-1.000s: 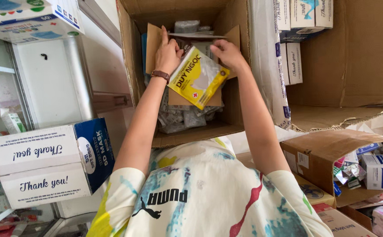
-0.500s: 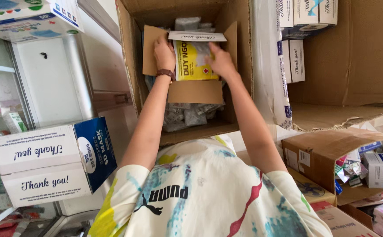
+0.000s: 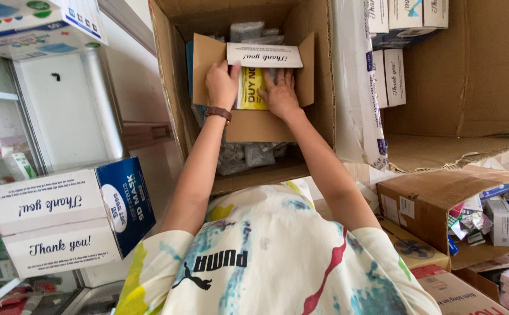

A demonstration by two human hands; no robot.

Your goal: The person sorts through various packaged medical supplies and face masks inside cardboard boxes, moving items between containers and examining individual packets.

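My left hand, with a brown watch strap on its wrist, and my right hand both press on a yellow packet. The packet is pushed down into a small open brown box. A long white box lies across the top of that small box, just beyond my fingers, and hides the packet's upper end. The small box stands inside a large open cardboard carton, on top of several grey wrapped packets.
Two stacked white and blue boxes sit at the lower left beside a glass shelf unit. More white boxes are stacked in a big carton at the upper right. An open carton with small boxes and packets stands at the lower right.
The yellow packet went from tilted and lifted in front of the small box to upright and down inside it. Both hands moved forward with it, and now press it under the white box.
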